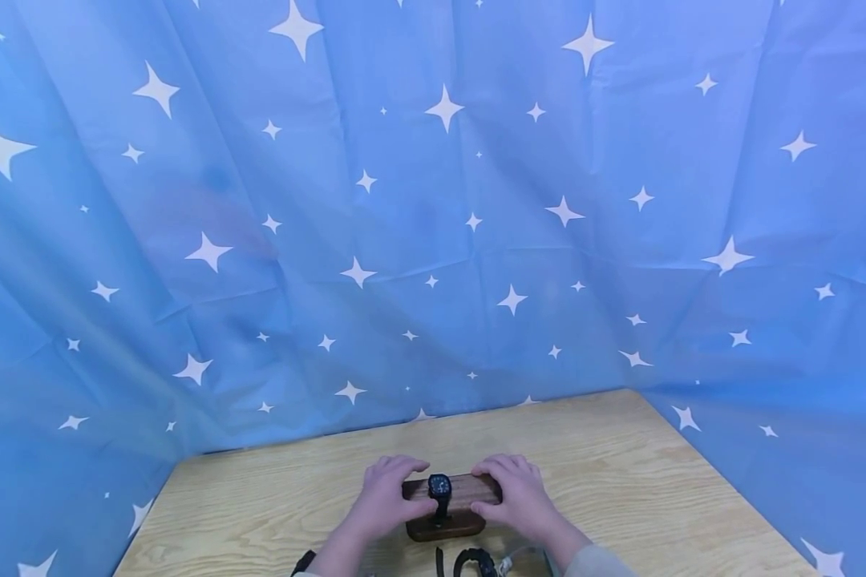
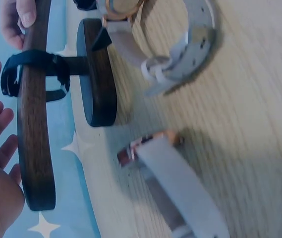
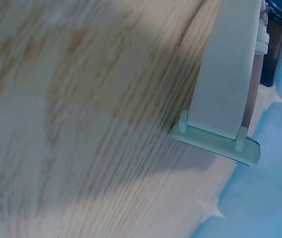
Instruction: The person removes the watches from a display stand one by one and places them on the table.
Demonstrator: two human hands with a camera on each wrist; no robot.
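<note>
A dark wooden watch stand [image 1: 469,493] stands on the table, its crossbar raised over a rounded base [image 2: 101,84]. Looped round the crossbar is a black wristwatch [image 1: 440,486] with its face toward me. My left hand [image 1: 384,498] is at the left end of the bar; its thumb comes close to the watch strap, and the left wrist view has its fingers spread beside the wood. At the other end my right hand [image 1: 518,495] grips the bar, thumb in front and fingers over the top.
Nearer me lie a black watch [image 1: 476,558], a grey-strapped watch [image 2: 200,44] and a white-strapped watch with a rose-gold case [image 2: 173,173]. A pale strap with a mint-green buckle [image 3: 217,141] lies below the right wrist. Starry blue cloth [image 1: 433,240] hangs behind the wooden table [image 1: 657,481].
</note>
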